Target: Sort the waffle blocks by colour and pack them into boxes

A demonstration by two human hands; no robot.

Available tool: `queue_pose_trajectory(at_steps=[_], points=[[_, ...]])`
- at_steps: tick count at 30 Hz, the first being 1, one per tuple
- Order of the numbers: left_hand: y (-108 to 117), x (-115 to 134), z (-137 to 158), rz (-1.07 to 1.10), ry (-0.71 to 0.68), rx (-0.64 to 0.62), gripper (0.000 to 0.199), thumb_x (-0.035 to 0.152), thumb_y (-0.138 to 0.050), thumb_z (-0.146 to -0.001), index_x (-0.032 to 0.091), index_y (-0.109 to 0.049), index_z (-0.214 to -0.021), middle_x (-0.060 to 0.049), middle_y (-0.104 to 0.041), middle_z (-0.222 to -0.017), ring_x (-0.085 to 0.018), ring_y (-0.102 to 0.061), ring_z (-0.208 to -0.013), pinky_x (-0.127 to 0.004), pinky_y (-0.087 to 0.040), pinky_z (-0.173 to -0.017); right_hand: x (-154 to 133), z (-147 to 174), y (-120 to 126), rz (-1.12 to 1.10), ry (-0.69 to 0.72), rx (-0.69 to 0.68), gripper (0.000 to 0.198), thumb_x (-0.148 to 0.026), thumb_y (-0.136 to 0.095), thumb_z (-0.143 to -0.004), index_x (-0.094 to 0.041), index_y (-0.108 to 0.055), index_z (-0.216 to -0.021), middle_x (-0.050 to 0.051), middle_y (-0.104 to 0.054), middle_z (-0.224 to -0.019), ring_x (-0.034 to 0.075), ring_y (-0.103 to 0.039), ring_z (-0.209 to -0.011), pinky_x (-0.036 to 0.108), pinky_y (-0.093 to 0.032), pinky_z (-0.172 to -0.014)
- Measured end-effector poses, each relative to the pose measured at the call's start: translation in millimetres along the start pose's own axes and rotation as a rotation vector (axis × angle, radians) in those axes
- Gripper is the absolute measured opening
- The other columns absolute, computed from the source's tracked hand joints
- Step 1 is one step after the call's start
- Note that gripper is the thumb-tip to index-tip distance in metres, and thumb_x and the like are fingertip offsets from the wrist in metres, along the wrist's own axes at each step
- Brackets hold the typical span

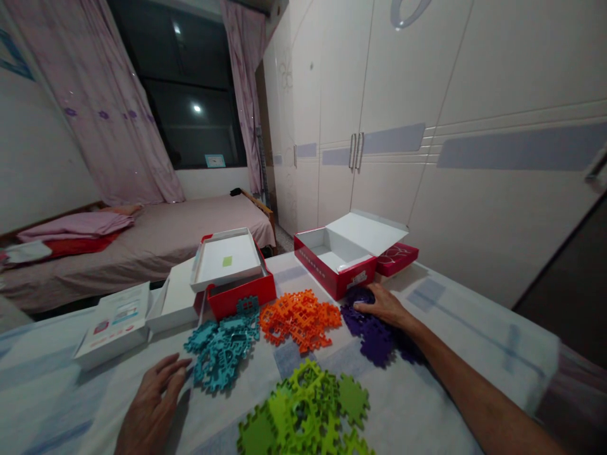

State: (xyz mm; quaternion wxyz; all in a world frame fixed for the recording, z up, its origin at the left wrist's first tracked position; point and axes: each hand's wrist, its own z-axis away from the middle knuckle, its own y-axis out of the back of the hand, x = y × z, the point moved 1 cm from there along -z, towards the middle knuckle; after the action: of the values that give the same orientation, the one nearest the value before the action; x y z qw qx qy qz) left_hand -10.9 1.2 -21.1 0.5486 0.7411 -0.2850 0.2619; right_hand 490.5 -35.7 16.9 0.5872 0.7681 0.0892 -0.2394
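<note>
My right hand [389, 308] reaches over a pile of dark purple interlocking plastic pieces [377, 341]. Its thumb and fingers close around purple pieces at the far end, against the red box. On the left, my left hand [154, 401] rests on the cloth with fingers stretched out and nothing in them. Its fingertips lie just beside a heap of teal interlocking pieces [222, 354]. Between the two hands sits a heap of orange pieces [301, 319]. Closest to me is a heap of lime green pieces [303, 411] with toothed edges.
A red box [322, 268] stands with its white lid raised, a darker red box [398, 259] beside it. Left of it are a red tray [246, 294] holding a white tray [227, 259] and white boxes [116, 325]. A bed [190, 221] and wardrobe [379, 82] stand beyond the table.
</note>
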Motion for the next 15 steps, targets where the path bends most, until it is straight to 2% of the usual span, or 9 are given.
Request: queue_pose_trajectory(at_steps=[3,7,12,15], points=[[-0.1,-0.8,-0.1,-0.004,-0.001,-0.012,0.054,0.057,-0.037,-0.077,0.018,-0.07,-0.092,-0.014,-0.057,-0.122,-0.031,-0.053,-0.118,-0.048,-0.038,-0.107,0.9,-0.9,2.2,-0.091,-0.003,-0.024,0.053,-0.047,-0.065,-0.068,-0.013,-0.06,-0.109,0.014,-0.064,-0.112,0.028,-0.06,-0.103,0.037,-0.045,-0.088],[0.0,-1.6,-0.3,-0.015,-0.013,-0.014,0.051,0.057,-0.038,-0.077,0.019,-0.07,-0.092,-0.013,-0.057,-0.123,-0.03,-0.054,-0.117,-0.047,-0.04,-0.106,-1.3,1.5,6.8,-0.129,0.015,0.014,0.046,-0.045,-0.064,-0.067,-0.014,-0.059,-0.1,0.012,-0.066,-0.101,0.027,-0.062,-0.094,0.037,-0.046,-0.083],[-0.8,-1.9,0.1,-0.012,-0.029,0.0,0.05,0.056,-0.039,-0.077,0.02,-0.07,-0.092,-0.013,-0.058,-0.121,-0.031,-0.054,-0.117,-0.048,-0.04,-0.105,6.5,2.9,12.6,-0.21,-0.001,0.113,0.04,-0.048,-0.063,-0.067,-0.017,-0.059,-0.093,0.007,-0.067,-0.088,0.025,-0.064,-0.084,0.035,-0.047,-0.077],[-1.7,-0.9,1.3,0.006,-0.046,0.014,0.048,0.055,-0.04,-0.078,0.021,-0.07,-0.091,-0.012,-0.059,-0.12,-0.03,-0.054,-0.116,-0.048,-0.04,-0.105,16.4,3.8,21.9,-0.325,-0.062,0.163,0.043,-0.051,-0.065,-0.065,-0.018,-0.06,-0.091,0.006,-0.068,-0.085,0.024,-0.064,-0.079,0.035,-0.05,-0.072]])
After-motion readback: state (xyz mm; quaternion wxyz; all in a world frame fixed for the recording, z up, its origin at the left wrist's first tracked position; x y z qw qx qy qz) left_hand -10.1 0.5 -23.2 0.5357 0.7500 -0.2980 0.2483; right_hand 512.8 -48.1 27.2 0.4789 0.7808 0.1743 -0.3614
